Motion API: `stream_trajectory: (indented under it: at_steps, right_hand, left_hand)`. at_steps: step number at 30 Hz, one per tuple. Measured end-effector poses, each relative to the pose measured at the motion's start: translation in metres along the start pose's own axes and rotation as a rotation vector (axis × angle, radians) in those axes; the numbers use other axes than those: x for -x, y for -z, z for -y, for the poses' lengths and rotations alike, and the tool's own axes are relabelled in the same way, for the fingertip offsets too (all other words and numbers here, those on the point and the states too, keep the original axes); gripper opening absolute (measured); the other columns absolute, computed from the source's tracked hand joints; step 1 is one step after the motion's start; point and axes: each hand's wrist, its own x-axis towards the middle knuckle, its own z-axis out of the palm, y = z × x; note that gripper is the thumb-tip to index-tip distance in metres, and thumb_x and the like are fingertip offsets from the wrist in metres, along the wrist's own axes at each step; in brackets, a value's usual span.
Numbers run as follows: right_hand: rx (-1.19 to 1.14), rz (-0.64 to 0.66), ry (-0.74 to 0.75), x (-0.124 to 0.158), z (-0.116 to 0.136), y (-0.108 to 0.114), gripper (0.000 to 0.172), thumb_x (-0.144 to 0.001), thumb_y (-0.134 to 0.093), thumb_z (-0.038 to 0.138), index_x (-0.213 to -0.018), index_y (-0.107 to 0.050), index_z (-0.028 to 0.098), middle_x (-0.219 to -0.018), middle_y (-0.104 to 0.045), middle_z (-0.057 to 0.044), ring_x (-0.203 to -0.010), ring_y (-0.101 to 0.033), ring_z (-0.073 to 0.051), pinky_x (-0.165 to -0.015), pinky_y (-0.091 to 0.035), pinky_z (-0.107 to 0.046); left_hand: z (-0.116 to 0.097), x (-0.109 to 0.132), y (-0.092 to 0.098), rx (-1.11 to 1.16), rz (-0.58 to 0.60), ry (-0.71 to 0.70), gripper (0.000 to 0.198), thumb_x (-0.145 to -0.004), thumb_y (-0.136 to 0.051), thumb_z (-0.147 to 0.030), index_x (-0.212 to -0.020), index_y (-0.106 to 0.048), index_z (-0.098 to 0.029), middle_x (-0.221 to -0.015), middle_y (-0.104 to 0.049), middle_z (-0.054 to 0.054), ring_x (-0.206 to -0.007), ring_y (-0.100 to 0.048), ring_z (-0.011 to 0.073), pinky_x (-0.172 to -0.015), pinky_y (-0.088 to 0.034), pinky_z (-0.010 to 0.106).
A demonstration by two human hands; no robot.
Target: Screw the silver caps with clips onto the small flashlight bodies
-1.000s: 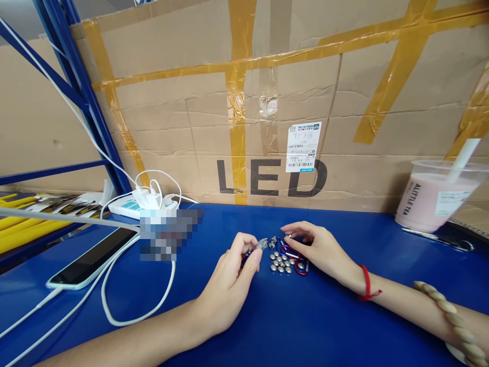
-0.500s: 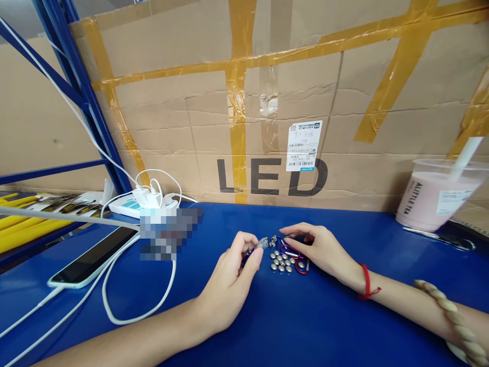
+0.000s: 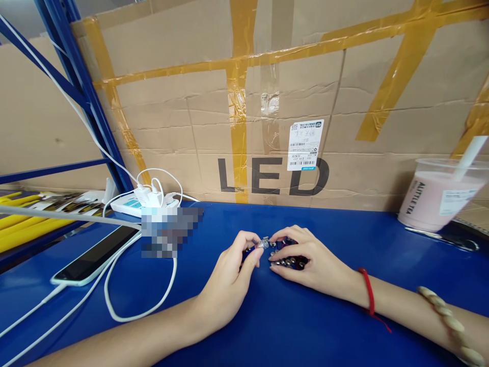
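My left hand (image 3: 229, 285) is closed in a pinch around a small silvery cylindrical piece (image 3: 263, 243). A dark blue part of it shows inside my curled fingers; its exact kind is unclear. Just to the right, my right hand (image 3: 311, 257) arches over a small pile, fingers spread and curved, fingertips close to the table. Several small round metal beads (image 3: 287, 262) show between thumb and fingers. Blue and red carabiners lie among them, now mostly hidden by this hand. The two hands' fingertips are close together but apart.
The blue table (image 3: 267, 321) ends at a large taped cardboard box (image 3: 183, 127). On the left are a phone (image 3: 95, 255), white cables and a power strip (image 3: 128, 205). A pink drink cup (image 3: 435, 196) stands at right, with a dark pen-like item (image 3: 443, 237) before it.
My right hand has moved slightly left and down, its fingers now spread over the beads and carabiners. The left hand has barely moved and keeps its pinch.
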Motion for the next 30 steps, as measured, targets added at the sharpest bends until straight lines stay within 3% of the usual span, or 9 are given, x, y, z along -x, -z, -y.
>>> stream_trajectory:
  at_steps: [14, 20, 25, 30]
  right_hand:
    - [-0.102, 0.051, -0.024, -0.0012, -0.0005, 0.0004, 0.016, -0.08, -0.061, 0.036, -0.078, -0.065, 0.021, -0.102, -0.059, -0.006, -0.095, -0.053, -0.02, -0.085, -0.041, -0.039]
    - [-0.091, 0.078, 0.005, -0.0011, -0.001, 0.0, 0.013, -0.082, -0.06, 0.033, -0.081, -0.067, 0.022, -0.102, -0.059, -0.006, -0.094, -0.053, -0.02, -0.083, -0.042, -0.039]
    - [-0.064, -0.073, 0.089, 0.0013, -0.002, -0.0004, 0.015, -0.085, -0.057, 0.032, -0.084, -0.067, 0.022, -0.093, -0.062, -0.006, -0.086, -0.057, -0.018, -0.077, -0.044, -0.035]
    - [-0.153, -0.255, 0.072, 0.0006, 0.0004, 0.0014, 0.012, -0.085, -0.056, 0.025, -0.088, -0.067, 0.021, -0.083, -0.063, -0.005, -0.076, -0.06, -0.015, -0.067, -0.049, -0.027]
  left_hand:
    - [-0.0014, 0.0002, -0.0018, 0.039, 0.014, 0.02, 0.009, -0.091, -0.043, -0.028, -0.095, -0.045, -0.021, -0.085, -0.056, -0.001, -0.081, -0.053, 0.0127, -0.074, -0.039, 0.024]
    - [-0.0025, 0.0009, -0.0017, 0.016, 0.013, 0.022, 0.009, -0.09, -0.044, -0.029, -0.093, -0.045, -0.02, -0.082, -0.055, -0.001, -0.076, -0.05, 0.0126, -0.065, -0.039, 0.023]
    - [-0.0038, 0.0005, -0.0021, -0.079, 0.017, 0.013, 0.016, -0.091, -0.042, -0.034, -0.089, -0.047, -0.019, -0.08, -0.055, -0.001, -0.069, -0.047, 0.0118, -0.061, -0.036, 0.023]
    - [-0.0049, 0.0016, -0.0024, -0.134, 0.042, -0.038, 0.018, -0.091, -0.042, -0.033, -0.082, -0.049, -0.019, -0.074, -0.053, -0.002, -0.067, -0.046, 0.0112, -0.062, -0.036, 0.023]
